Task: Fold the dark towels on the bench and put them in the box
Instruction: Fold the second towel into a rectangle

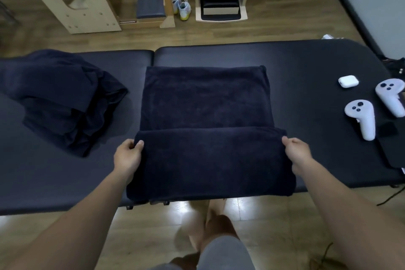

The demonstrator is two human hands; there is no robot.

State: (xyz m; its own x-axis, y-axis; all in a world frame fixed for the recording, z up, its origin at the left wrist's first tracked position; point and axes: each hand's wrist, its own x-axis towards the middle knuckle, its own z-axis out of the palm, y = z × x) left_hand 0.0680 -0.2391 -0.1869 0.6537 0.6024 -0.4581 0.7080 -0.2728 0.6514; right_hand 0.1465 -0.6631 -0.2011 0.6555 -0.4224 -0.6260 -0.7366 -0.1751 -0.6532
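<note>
While the dark towel (pixel 206 116) lies flat across the middle of the desk (pixel 306 61), its near part doubled over into a fold, the left hand (pixel 128 156) pinches that fold's left corner and the right hand (pixel 297 152) pinches the right one. Left of it, a crumpled pile of dark towels (pixel 63 98); right, 2 white controllers (pixel 361 120) and a small white case (pixel 348 81).

Navy towel (pixel 206 98) on a black bench (pixel 306 61); white controllers (pixel 361 118) beside it.
</note>
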